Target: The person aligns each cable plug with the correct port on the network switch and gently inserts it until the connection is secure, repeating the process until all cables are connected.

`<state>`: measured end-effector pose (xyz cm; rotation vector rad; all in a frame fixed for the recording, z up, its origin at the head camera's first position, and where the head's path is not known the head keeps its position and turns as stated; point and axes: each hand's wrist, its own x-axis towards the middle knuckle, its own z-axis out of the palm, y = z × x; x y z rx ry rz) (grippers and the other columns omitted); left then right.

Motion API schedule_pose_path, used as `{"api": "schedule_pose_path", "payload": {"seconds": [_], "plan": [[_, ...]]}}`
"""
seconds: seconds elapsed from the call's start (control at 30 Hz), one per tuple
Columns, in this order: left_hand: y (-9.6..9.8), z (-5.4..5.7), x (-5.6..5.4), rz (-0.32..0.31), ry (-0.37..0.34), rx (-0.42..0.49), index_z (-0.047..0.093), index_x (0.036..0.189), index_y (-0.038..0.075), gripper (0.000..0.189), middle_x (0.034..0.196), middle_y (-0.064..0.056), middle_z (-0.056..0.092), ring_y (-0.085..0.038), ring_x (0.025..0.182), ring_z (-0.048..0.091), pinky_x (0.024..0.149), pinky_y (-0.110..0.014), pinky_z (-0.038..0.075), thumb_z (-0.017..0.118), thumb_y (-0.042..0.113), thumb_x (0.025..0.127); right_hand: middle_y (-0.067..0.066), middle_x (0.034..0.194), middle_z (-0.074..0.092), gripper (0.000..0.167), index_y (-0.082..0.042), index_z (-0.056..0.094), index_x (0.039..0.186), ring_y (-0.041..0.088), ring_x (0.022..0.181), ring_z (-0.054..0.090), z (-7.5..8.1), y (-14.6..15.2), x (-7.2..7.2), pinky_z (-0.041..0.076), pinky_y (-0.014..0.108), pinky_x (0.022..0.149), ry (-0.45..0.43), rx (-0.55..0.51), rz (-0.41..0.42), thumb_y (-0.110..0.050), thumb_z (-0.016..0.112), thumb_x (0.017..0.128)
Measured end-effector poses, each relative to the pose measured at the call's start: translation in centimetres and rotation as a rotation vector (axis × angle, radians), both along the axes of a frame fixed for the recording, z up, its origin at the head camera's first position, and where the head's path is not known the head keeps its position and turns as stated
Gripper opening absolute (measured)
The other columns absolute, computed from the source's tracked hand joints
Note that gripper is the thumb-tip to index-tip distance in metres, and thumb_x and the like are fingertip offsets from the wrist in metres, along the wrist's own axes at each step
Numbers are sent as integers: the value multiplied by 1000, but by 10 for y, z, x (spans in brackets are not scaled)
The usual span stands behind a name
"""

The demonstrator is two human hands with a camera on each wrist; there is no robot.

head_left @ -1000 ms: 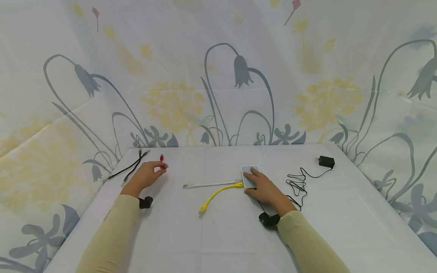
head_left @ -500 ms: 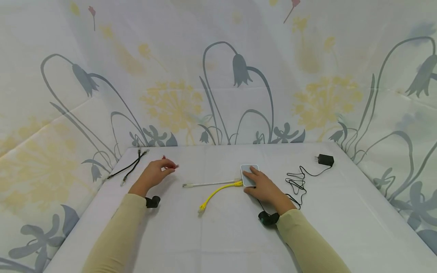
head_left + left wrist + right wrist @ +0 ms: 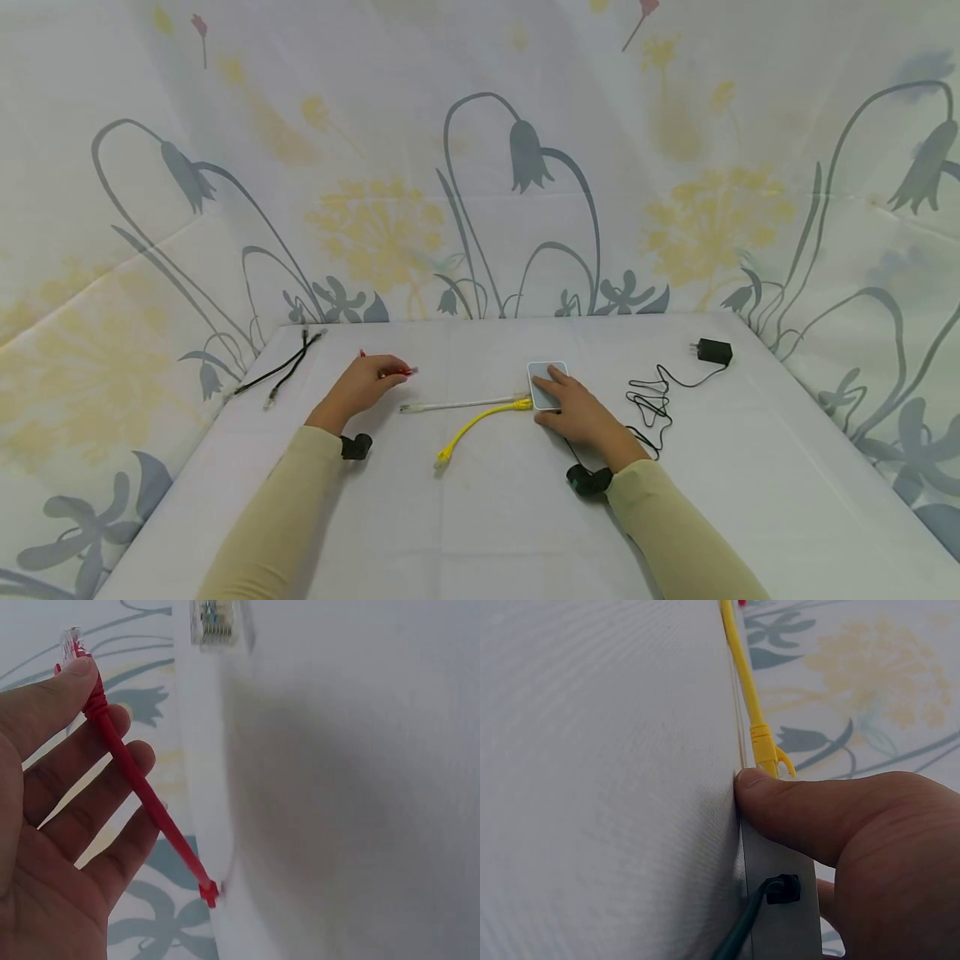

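Observation:
My left hand (image 3: 358,387) pinches a short red Ethernet cable (image 3: 142,780) just behind one clear plug, between thumb and forefinger. Its other end slants down past the spread fingers in the left wrist view. My right hand (image 3: 581,417) holds a small white network switch (image 3: 537,369) with a grey top, fingers over the top and thumb (image 3: 780,806) on its side. A yellow Ethernet cable (image 3: 480,421) runs into the switch's left side, and a white Ethernet cable (image 3: 457,405) reaches the same side. A dark power cord (image 3: 742,930) enters a socket near the thumb.
Two black Ethernet cables (image 3: 285,367) lie crossed at the table's far left. On the right, a black power adapter (image 3: 714,351) trails a loosely bunched cord (image 3: 652,408). Flower-patterned cloth (image 3: 487,167) rises behind the white table (image 3: 510,525).
My left hand has moved right with the red cable, from beside the black cables toward the free end of the white cable. My right hand stays on the switch.

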<state>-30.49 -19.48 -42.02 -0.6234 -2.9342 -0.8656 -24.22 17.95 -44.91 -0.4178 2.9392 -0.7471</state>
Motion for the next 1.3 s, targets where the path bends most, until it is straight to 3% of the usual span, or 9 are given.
{"api": "schedule_pose_path", "payload": {"seconds": [0.4,0.9,1.3], "plan": [[20,-2,0,-31,-30,-39,71,111,16,21,106,0,69,-15,91,59,80,-34,49,62,26,95,15,161,19,65,-19,37,150,42,146,22,-2,1,-1,28,60,112,7,-2,3,-32,64,93],[42,-10,-3,-76,-50,24,73,107,20,19,108,1,70,-14,97,60,87,-35,48,63,29,94,16,161,19,64,-19,38,150,42,145,23,-1,1,-1,28,59,112,12,-18,10,-31,64,92],[59,-12,-1,-66,-104,54,73,108,22,19,108,3,69,-15,96,58,88,-34,47,65,31,93,14,161,19,65,-21,38,150,41,146,22,-3,1,-2,27,59,113,4,-11,-3,-33,64,92]]}}
